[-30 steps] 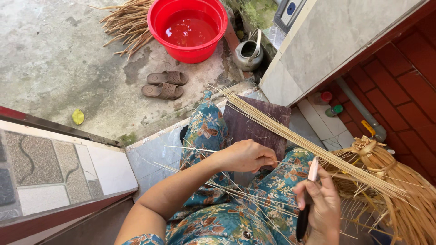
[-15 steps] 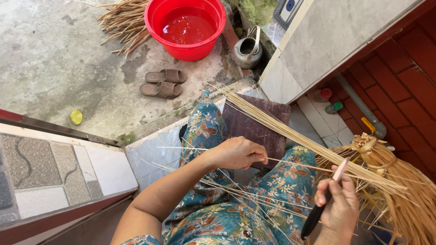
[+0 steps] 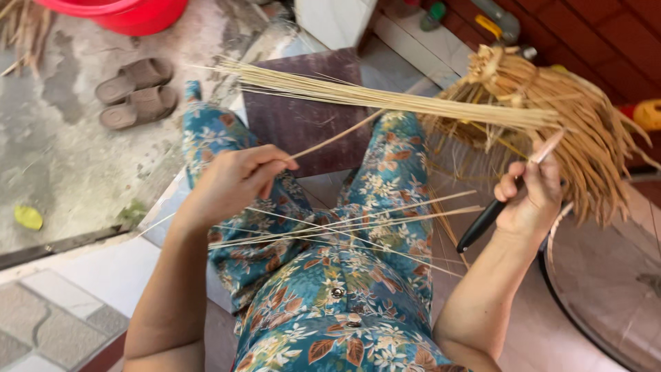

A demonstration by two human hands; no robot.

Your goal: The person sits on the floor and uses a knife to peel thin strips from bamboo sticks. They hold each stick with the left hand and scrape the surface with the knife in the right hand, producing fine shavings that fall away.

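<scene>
Lying loose across the lap are thin pale strips point(image 3: 358, 224). Above them the left hand point(image 3: 231, 180) is pinching one stick point(image 3: 337, 138) in closed fingers, while the right hand point(image 3: 530, 196) is gripping a black-handled knife point(image 3: 499, 207). Farther off, a stick bundle point(image 3: 385, 100) is resting beside brown sandals point(image 3: 134, 91).

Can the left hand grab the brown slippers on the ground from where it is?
Probably not without letting go: the left hand is pinching a thin straw strip over the lap, and the brown slippers lie apart on the concrete, past the knee. Nothing blocks the way, though.
</scene>
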